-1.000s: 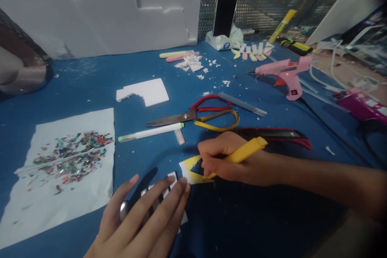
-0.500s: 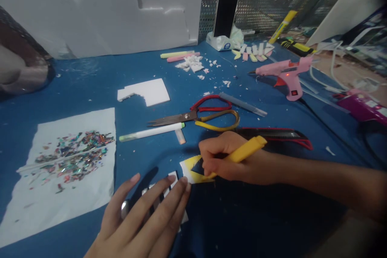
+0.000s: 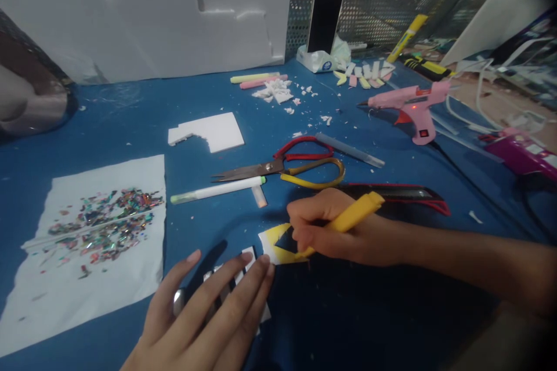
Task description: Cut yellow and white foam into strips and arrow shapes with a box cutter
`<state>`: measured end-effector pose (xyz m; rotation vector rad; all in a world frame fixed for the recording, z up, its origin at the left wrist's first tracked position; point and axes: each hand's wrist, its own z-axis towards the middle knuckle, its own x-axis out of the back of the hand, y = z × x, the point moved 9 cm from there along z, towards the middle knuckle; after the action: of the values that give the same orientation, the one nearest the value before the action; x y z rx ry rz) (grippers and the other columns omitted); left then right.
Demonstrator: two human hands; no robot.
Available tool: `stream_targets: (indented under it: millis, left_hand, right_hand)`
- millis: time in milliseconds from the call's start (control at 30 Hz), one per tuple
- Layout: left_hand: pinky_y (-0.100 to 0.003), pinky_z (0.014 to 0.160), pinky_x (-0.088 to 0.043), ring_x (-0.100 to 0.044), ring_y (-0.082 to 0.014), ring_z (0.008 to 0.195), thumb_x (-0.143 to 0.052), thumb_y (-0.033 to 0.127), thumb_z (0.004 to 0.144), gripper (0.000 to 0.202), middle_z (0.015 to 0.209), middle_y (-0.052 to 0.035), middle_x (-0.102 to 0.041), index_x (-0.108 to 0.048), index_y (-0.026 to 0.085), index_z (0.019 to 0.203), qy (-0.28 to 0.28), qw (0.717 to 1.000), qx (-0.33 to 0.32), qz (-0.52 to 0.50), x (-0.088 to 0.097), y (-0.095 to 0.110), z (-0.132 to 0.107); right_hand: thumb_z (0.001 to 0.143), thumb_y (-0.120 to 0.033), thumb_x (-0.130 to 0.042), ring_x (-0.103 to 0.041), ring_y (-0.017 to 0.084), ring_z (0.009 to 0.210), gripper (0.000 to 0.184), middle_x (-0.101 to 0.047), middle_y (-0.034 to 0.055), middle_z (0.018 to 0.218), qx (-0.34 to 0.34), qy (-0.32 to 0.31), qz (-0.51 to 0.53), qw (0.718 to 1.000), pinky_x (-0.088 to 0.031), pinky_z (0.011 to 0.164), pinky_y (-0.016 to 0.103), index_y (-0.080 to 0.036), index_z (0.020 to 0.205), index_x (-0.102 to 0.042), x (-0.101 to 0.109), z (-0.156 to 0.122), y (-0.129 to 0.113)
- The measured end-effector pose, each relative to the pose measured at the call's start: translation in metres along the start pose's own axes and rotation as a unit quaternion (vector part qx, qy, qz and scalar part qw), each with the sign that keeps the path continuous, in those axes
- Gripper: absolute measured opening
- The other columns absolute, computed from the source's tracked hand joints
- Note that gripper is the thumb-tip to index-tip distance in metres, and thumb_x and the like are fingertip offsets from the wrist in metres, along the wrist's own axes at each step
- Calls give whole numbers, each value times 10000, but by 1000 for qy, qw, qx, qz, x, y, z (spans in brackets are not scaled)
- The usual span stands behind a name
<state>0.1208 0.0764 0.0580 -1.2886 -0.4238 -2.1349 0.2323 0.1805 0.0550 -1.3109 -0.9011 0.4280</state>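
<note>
My right hand (image 3: 326, 227) is closed around a yellow marker (image 3: 357, 212), its tip down at a small piece of paper (image 3: 270, 245). That piece is white at its left end and yellow toward the right, with a dark patch partly behind my fingers. My left hand (image 3: 213, 313) lies flat with fingers stretched out, a ring on one of them. Its fingertips touch the left edge of the yellow-and-white piece. Beneath the fingers are white strips (image 3: 249, 255), mostly hidden. Just beyond lie a white pen (image 3: 217, 190) and scissors (image 3: 270, 167) with red and yellow handles.
A white sheet (image 3: 143, 171) with colourful flakes lies left. A notched white board piece (image 3: 226, 130) and white scraps (image 3: 275, 91) lie farther back. Right are a red-black cutter (image 3: 404, 192) and a pink glue gun (image 3: 413, 105) with a cord. A phone (image 3: 327, 11) stands behind.
Both hands stay almost in place. The yellow marker has shifted very slightly on the paper piece; the left hand still rests on its edge.
</note>
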Motion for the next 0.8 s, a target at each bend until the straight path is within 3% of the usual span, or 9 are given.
stream_targets:
  millis: [300, 500, 700, 800]
  left_hand:
    - [-516, 1177, -126, -511, -215, 1185, -324, 275, 982, 388, 1378, -18, -528, -563, 158, 1264, -2, 1000, 0, 3, -2, 1, 0]
    - [-501, 1177, -143, -516, -204, 1182, -351, 186, 953, 374, 1368, -3, -539, -571, 176, 1255, -1, 1000, 1, 6, -2, 1, 2]
    - [-505, 1179, -127, -506, -209, 1191, -350, 283, 983, 369, 1393, -16, -514, -571, 165, 1254, -8, 1000, 0, 5, -1, 0, 1]
    - [-507, 1178, -132, -509, -213, 1191, -331, 303, 989, 383, 1384, -16, -523, -578, 166, 1248, -4, 1000, -2, 0, -1, 0, 1]
  right_hand:
    - [944, -297, -494, -377, 45, 545, 358, -399, -51, 604, 1, 6, 17, 1000, -289, 492, 174, -142, 629, -424, 1, 0, 0]
    - [953, -297, -474, -387, 51, 552, 357, -409, -46, 606, 8, -4, 9, 1000, -296, 501, 178, -142, 634, -441, -1, 0, 0]
    - [956, -315, -461, -371, 52, 532, 381, -392, -49, 585, 3, -16, 2, 1000, -277, 484, 185, -147, 617, -414, -3, 0, 1]
    - [947, -329, -483, -371, 57, 563, 360, -402, -46, 619, -5, 10, 1, 1000, -299, 509, 183, -148, 642, -422, 2, 0, 2]
